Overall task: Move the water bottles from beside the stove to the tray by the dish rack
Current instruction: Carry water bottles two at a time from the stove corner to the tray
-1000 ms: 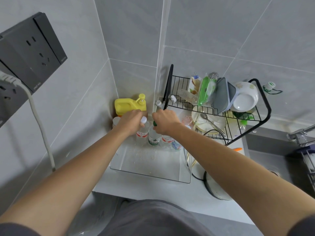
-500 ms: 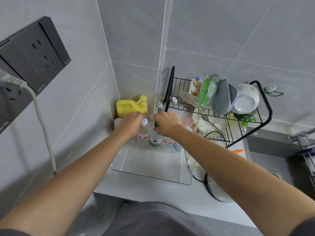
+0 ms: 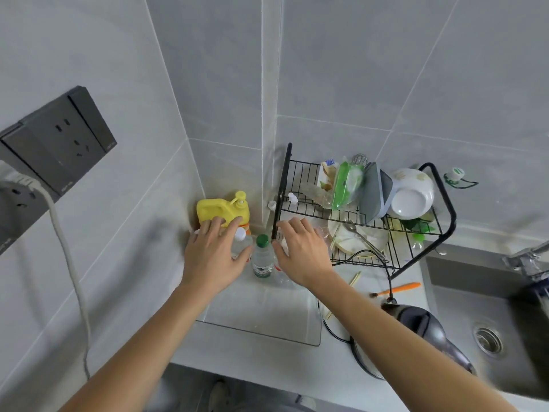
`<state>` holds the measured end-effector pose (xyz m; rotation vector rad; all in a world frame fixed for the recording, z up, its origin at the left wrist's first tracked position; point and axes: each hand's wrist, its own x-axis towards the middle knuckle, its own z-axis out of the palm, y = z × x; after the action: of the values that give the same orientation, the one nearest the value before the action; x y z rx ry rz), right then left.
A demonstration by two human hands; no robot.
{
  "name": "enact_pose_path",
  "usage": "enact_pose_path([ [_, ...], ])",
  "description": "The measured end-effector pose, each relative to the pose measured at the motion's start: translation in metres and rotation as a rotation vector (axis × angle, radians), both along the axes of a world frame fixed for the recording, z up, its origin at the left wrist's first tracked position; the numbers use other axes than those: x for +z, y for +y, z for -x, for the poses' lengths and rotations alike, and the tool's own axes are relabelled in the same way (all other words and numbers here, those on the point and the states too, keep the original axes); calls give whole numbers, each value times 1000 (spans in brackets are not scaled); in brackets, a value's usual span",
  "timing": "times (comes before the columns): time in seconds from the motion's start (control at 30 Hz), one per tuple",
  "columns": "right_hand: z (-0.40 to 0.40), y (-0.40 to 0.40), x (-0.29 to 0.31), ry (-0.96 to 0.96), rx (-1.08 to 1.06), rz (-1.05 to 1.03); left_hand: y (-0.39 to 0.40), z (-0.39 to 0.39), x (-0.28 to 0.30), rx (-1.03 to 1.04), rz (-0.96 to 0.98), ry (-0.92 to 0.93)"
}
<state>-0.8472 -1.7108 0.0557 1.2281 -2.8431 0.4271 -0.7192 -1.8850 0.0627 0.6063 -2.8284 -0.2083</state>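
1. Head view, looking down on a kitchen corner: both of a person's bare hands are spread above a row of water bottles standing upright at the far end of a clear tray [image 3: 261,328] on the grey counter.
2. The left hand [image 3: 212,257] has its fingers extended and loosely splayed; it grips nothing, though its thumb side lies against or just over a white-capped bottle [image 3: 240,242], and contact cannot be confirmed.
3. The right hand [image 3: 303,252] is likewise spread flat with fingers relaxed, holding nothing, and hovers over more bottles that it mostly hides.
4. Between the two hands stands a green-capped bottle [image 3: 262,258], untouched by either, its label facing the camera.
5. Behind the left fingertips, a yellow pump jug [image 3: 221,208] sits in the tiled corner.
6. Just right of the tray, a black wire dish rack [image 3: 416,233] holds a white bowl [image 3: 411,193], a grey lidded container, a green packet and a plate with a spoon.
7. An orange-handled brush [image 3: 399,288] and a pair of chopsticks lie on the counter in front of the rack.
8. A dark electric kettle [image 3: 427,331] stands at the near right, partly behind the right forearm, beside the sink [image 3: 463,295].
9. A dark wall socket [image 3: 64,141] on the left wall carries a plugged-in grey cable that hangs down.
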Motion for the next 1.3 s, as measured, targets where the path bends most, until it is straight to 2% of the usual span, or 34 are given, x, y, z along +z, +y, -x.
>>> enact_pose_path([
  [0.2, -14, 71, 8, 48, -139, 25, 46, 11, 13, -128, 45, 50],
  [0.37, -45, 139, 25, 35, -449, 32, 95, 36, 18, -364, 61, 52],
  [0.53, -100, 231, 38, 20, -766, 0, 179, 57, 31, -575, 30, 49],
  [0.9, -259, 462, 47, 68, -1351, 83, 457, 3, 62, -1122, 27, 76],
  [1.3, -485, 724, 47, 28, -1746, 54, 791, -159, 49, -1559, -10, 37],
])
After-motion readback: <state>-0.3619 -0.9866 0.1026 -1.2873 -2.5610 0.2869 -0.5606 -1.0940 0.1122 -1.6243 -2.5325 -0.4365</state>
